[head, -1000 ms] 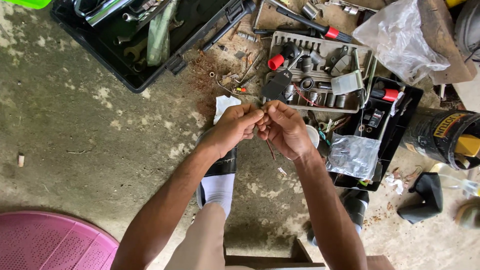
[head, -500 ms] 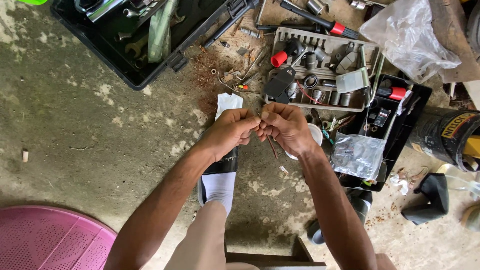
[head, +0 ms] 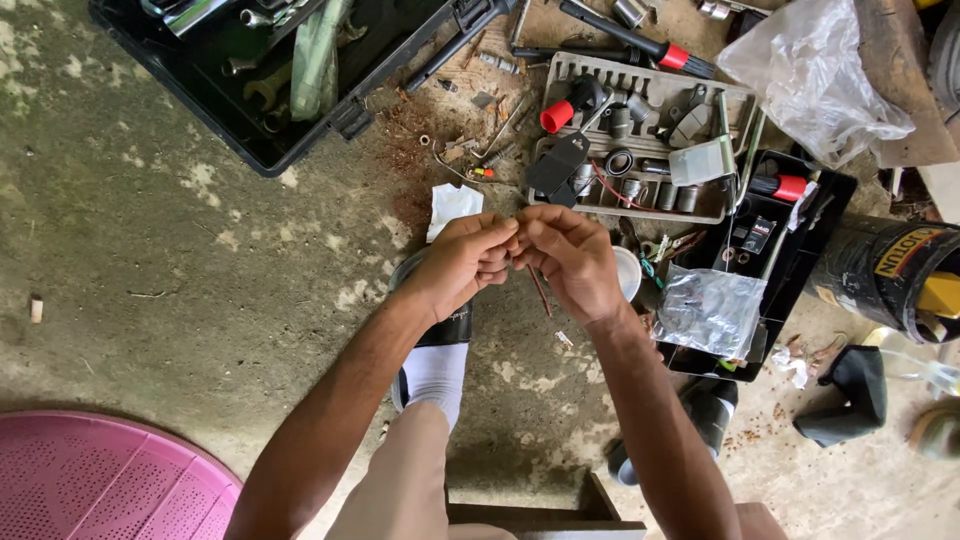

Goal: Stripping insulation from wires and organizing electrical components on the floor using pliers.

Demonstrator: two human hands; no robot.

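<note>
My left hand (head: 465, 262) and my right hand (head: 572, 258) meet fingertip to fingertip in the middle of the view, above the concrete floor. Between them they pinch a thin reddish-brown wire (head: 540, 291), whose loose end hangs down below my right palm. Both hands are closed on it. The part of the wire between the fingertips is hidden. Just beyond the hands lies a grey socket tray (head: 648, 135) with sockets and red-handled tools. My foot in a white sock and black sandal (head: 436, 352) rests under my left wrist.
An open black toolbox (head: 280, 75) with wrenches sits at the top left. A black tray (head: 770, 255) with a clear plastic bag (head: 708, 307) lies at the right, a black drum (head: 885, 270) beyond it. A pink perforated lid (head: 95, 480) is bottom left. A white paper scrap (head: 452, 205) lies nearby.
My hands stay together on the wire, with small finger movements. The view has drifted slightly, so the hands sit a little lower in the picture.
</note>
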